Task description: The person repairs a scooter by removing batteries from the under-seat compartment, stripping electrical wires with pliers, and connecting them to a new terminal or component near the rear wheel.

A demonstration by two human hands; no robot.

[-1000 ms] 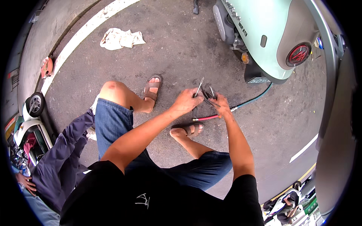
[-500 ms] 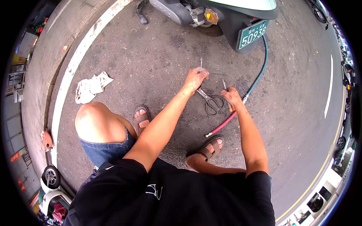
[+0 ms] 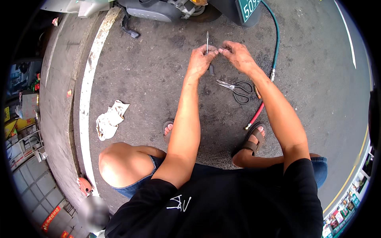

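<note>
My left hand [image 3: 201, 59] is closed on a thin metal tool [image 3: 207, 39] with an eye at its upright tip; a dark handle shows below the fingers. Just to its right, my right hand [image 3: 236, 55] is raised with thumb and forefinger pinched close to the left fingertips; what they hold, if anything, is too small to make out. Below both hands, dark-handled scissors [image 3: 231, 88] lie on the asphalt beside an air hose, teal [image 3: 277, 43] and red [image 3: 256, 113] in parts. An orange-handled piece [image 3: 257, 92] lies by the hose, partly behind my right forearm.
A scooter's rear [image 3: 151, 10] and licence plate are at the top. A crumpled cream cloth [image 3: 111, 121] lies left of me, near a white painted line and kerb [image 3: 71, 123]. A red object [image 3: 84, 185] sits at the lower left. My sandalled feet frame the hose end.
Both hands have moved forward and closer together. The scissors, which were up at my hands a second ago, now lie on the ground below them. The view has shifted with my head.
</note>
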